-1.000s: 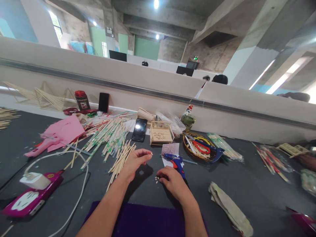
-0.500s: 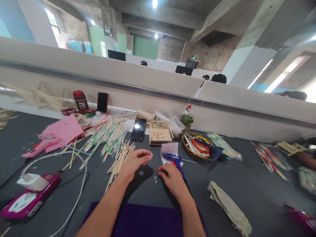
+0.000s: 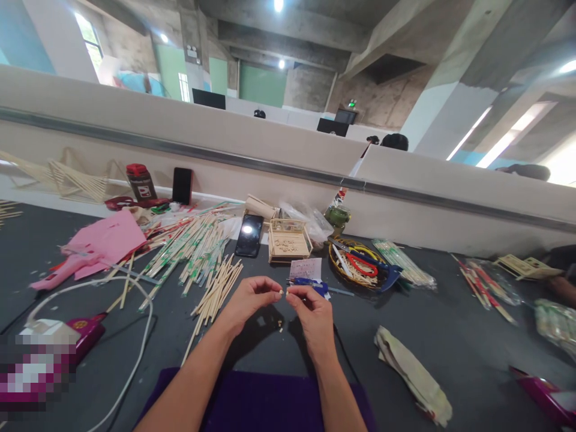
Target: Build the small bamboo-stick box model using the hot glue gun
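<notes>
Dark grey table (image 3: pixel 454 336) is a mess: chopsticks (image 3: pixel 198 246) everywhere, pink paper (image 3: pixel 105 237), phone (image 3: pixel 249 235), folded cloth (image 3: pixel 411 375) (right side).

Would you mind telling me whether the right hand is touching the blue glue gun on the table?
Apart. In the head view the right hand is raised, pinching a tiny wooden piece, while the blue glue gun lies on the table behind it.
</notes>
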`<action>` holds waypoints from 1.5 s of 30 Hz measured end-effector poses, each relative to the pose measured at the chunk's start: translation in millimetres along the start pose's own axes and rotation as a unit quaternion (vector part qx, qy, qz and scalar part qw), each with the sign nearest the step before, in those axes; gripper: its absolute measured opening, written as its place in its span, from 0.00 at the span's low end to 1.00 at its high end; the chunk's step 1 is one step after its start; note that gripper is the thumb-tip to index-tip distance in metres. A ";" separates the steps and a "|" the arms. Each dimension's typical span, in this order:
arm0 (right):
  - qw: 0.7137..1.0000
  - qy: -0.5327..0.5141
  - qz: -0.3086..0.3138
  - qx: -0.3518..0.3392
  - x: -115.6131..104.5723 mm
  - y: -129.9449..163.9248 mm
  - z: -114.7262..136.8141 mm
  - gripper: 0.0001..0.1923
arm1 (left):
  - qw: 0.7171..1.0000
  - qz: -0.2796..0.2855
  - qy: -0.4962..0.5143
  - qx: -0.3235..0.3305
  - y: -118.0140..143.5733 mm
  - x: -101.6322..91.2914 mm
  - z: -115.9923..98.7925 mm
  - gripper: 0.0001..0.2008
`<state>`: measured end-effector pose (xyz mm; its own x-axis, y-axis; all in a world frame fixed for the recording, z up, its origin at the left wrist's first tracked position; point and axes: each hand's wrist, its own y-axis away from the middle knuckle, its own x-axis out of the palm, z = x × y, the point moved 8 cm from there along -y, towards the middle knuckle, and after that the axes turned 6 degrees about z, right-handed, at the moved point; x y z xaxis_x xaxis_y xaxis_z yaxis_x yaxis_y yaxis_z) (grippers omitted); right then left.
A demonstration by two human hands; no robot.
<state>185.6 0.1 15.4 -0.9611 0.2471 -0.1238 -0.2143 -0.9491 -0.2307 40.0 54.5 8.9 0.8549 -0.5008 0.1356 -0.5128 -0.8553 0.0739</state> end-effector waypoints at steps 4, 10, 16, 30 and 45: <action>1.000 0.000 0.017 -0.015 3.1 -0.4 4.8 0.06 | 1.000 0.005 -0.008 0.006 0.4 1.6 -1.1 0.11; 1.000 0.006 0.018 -0.013 3.8 -0.5 3.2 0.06 | 1.000 0.017 -0.001 0.007 -0.3 3.4 0.1 0.09; 1.000 0.017 0.018 -0.016 3.5 -0.4 1.9 0.07 | 1.000 0.019 -0.003 0.012 0.1 3.8 -0.9 0.09; 1.000 0.017 0.018 -0.018 3.3 -1.0 2.1 0.05 | 1.000 0.022 -0.010 0.016 -0.4 2.5 1.1 0.10; 1.000 0.018 0.009 -0.012 0.0 -0.7 3.6 0.08 | 1.000 0.011 -0.011 0.007 -0.3 0.8 1.0 0.12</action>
<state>185.1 0.1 19.0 -0.9580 0.2366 -0.1618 -0.1920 -0.9488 -0.2507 40.9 54.2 8.0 0.8446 -0.5227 0.1159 -0.5311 -0.8453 0.0579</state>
